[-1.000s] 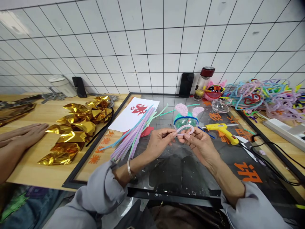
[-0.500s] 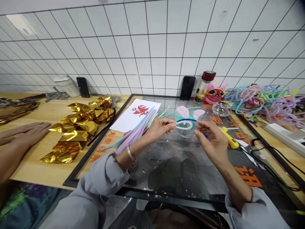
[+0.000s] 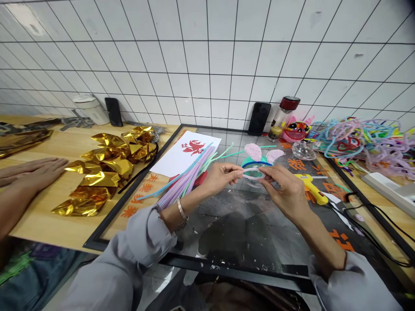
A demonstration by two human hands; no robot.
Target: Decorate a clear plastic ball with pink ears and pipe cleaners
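A pale pink pipe cleaner loop (image 3: 253, 176) is stretched level between my two hands above the table. My left hand (image 3: 223, 176) pinches its left end between thumb and forefinger. At the loop's right end, the thumb and fingers of my right hand (image 3: 285, 185) are closed on it. Just behind stands a clear rounded piece trimmed with teal and blue pipe cleaner (image 3: 257, 163), partly hidden by the loop and fingers. Two pink fuzzy ears, a left one (image 3: 253, 152) and a right one (image 3: 275, 155), rise from its top.
Pipe cleaners (image 3: 186, 179) lie by white paper (image 3: 173, 155) left of my hands. A yellow glue gun (image 3: 313, 190), jar (image 3: 279, 123), clear dome (image 3: 304, 151) and tangled pipe cleaners (image 3: 363, 138) are rightward. Gold foil (image 3: 102, 179) and another person's hands (image 3: 42, 172) are leftward.
My right hand has moved left and closed on the loop's right end. The loop now looks flatter and turned more level. The view has shifted slightly.
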